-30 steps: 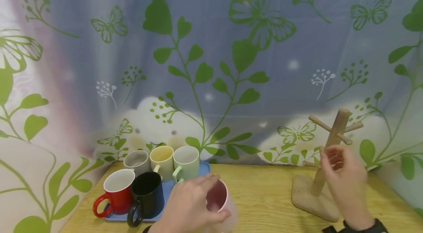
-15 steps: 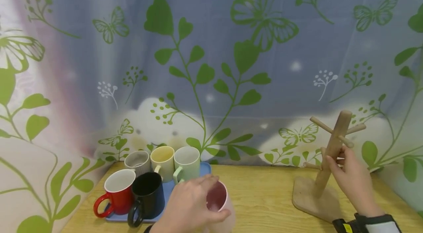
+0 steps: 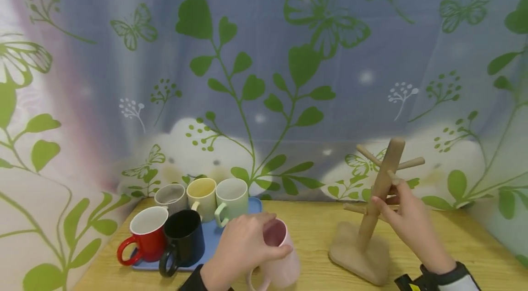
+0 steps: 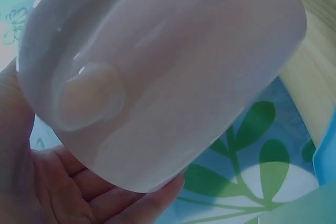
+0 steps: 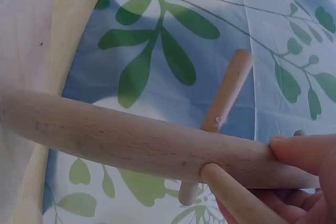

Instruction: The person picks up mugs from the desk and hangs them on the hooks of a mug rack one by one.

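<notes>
In the head view my left hand (image 3: 247,238) grips a pale pink mug (image 3: 284,266) by its rim, thumb on the near side and fingers over the far side. The mug leans, its handle pointing down toward the table's front. The left wrist view is filled by the pink mug (image 4: 173,93), with fingers (image 4: 126,203) behind its rim. On the right, my right hand (image 3: 412,222) holds the post of a wooden mug tree (image 3: 384,178), thumb and fingers round it just under the upper pegs. The tree's post (image 5: 115,135) crosses the right wrist view, its pegs bare.
Left of the pink mug, a blue tray (image 3: 212,238) carries several mugs: a red mug (image 3: 152,240), a black mug (image 3: 189,240), a grey mug (image 3: 171,198), a yellow mug (image 3: 205,201) and a pale green mug (image 3: 235,197). A leaf-print curtain (image 3: 264,75) hangs behind the wooden table (image 3: 315,222).
My right hand has closed round the mug tree's post and shifted the tree to the left, toward the pink mug. The pink mug has come slightly up, its handle now showing.
</notes>
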Demonstrator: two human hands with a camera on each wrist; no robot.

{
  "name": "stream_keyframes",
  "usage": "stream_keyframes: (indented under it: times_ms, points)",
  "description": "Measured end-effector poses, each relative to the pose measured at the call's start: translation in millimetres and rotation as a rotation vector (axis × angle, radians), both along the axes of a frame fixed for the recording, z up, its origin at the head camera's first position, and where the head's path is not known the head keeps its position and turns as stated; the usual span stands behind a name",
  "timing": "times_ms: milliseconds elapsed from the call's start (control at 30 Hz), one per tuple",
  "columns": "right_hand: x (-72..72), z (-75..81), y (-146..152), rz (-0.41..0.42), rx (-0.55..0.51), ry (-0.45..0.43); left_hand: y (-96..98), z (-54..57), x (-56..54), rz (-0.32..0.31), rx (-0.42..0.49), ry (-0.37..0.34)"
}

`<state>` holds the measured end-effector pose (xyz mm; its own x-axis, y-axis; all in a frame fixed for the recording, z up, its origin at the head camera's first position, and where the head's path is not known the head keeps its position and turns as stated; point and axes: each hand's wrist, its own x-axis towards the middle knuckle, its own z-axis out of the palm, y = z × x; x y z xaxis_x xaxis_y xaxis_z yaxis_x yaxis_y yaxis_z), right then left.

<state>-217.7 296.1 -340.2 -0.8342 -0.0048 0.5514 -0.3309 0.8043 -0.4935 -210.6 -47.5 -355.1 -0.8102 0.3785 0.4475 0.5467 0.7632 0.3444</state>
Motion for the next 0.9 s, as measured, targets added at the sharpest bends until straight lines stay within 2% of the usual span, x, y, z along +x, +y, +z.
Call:
stream_keyframes:
  times_ms: [167, 267, 333, 400, 467, 500, 533, 567, 633, 700, 767, 800, 900]
  points:
    - [-3.8, -2.2, -10, 0.028, -0.028, -0.051, 3.8, -0.2, -8.9, -0.006, 0.025, -0.026]
    - [-2.4, -0.6, -13, -0.008, 0.011, -0.106, 5.7, 0.1, -11.4, -0.005, 0.027, 0.002]
    - [6.5, 2.8, -17, -0.085, 0.085, -0.122, 7.5, 0.3, -11.7, -0.006, 0.025, 0.023]
    - [21.8, 10.2, -27, -0.167, 0.168, -0.112, 9.8, 1.2, -11.8, -0.007, 0.021, 0.032]
    - [37.1, 17.6, -38, -0.221, 0.241, -0.056, 12.7, 2.9, -11.7, -0.015, 0.021, 0.032]
    - [42.8, 18.7, -45, -0.216, 0.251, -0.007, 14.4, 4.2, -11.6, -0.016, 0.021, 0.027]
    - [46.2, 18.6, -51, -0.184, 0.250, 0.020, 16.4, 6.0, -11.7, -0.015, 0.020, 0.025]
    - [47.3, 17.3, -57, -0.117, 0.242, 0.010, 18.4, 7.6, -11.8, -0.014, 0.022, 0.020]
    - [44.0, 8.3, -67, 0.062, 0.231, -0.036, 23.2, 11.9, -12.0, -0.013, 0.027, 0.015]
    - [37.4, -6.0, -76, 0.267, 0.175, -0.140, 28.8, 16.9, -12.0, -0.014, 0.031, 0.002]
    - [31.1, -19.0, -83, 0.409, 0.096, -0.264, 34.8, 21.4, -12.1, -0.026, 0.039, -0.013]
    - [28.7, -25.1, -86, 0.451, 0.062, -0.285, 37.9, 23.4, -11.9, -0.034, 0.042, -0.018]
    - [23.8, -39.6, -93, 0.486, -0.056, -0.300, 46.2, 26.1, -11.1, -0.046, 0.034, -0.021]
